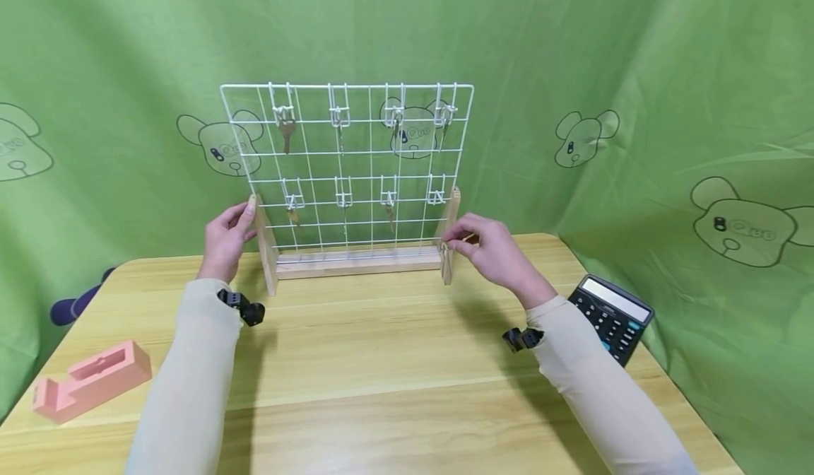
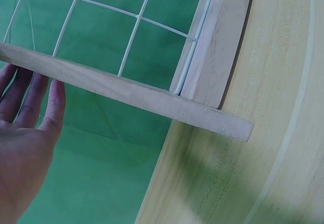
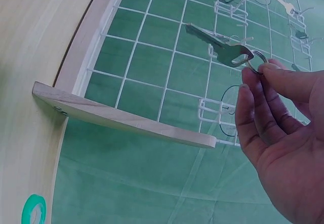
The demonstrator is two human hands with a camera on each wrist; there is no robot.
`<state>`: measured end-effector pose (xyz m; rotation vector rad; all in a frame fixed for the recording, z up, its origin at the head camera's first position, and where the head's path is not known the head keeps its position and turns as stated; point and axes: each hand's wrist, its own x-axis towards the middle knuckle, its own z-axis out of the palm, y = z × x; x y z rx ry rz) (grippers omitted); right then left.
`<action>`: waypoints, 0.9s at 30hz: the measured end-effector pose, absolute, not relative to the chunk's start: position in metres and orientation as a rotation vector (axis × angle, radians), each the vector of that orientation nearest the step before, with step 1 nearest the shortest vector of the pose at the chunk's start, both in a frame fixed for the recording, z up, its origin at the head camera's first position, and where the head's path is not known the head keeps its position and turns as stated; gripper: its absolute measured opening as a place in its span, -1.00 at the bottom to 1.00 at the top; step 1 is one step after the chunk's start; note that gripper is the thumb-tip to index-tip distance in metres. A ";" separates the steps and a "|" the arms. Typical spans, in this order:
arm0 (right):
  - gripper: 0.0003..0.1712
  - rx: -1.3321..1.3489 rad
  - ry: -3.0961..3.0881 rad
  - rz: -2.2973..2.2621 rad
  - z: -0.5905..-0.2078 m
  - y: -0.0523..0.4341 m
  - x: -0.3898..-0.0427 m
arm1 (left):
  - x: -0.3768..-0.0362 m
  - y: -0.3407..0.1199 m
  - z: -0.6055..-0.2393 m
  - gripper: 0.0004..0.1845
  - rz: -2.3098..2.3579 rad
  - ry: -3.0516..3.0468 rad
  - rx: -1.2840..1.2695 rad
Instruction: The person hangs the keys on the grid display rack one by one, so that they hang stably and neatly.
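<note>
A white wire grid rack [image 1: 346, 150] stands upright in a wooden base [image 1: 356, 261] at the far side of the table. Keys hang from several of its hooks, one of them at the upper left [image 1: 286, 132]. My left hand [image 1: 227, 238] touches the left wooden upright with straight fingers [image 2: 30, 100], which lie along the wooden foot [image 2: 126, 89]. My right hand [image 1: 490, 249] is at the right upright. There it pinches the ring [image 3: 254, 62] of a silver key [image 3: 220, 47] between thumb and fingertips, close in front of the grid near a hook.
A pink block-shaped holder [image 1: 89, 379] lies at the table's front left. A black calculator [image 1: 613, 316] sits at the right edge. The wooden table [image 1: 381, 362] is ringed by green cloth. A dark object [image 1: 76, 305] pokes out beyond the left edge.
</note>
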<state>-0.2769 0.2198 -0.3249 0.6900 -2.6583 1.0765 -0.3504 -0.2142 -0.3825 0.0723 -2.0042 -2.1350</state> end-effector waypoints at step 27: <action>-0.83 0.539 -2.573 1.268 -0.315 0.219 -0.307 | -0.349 -0.215 -0.381 -0.37 -2.101 -2.055 0.083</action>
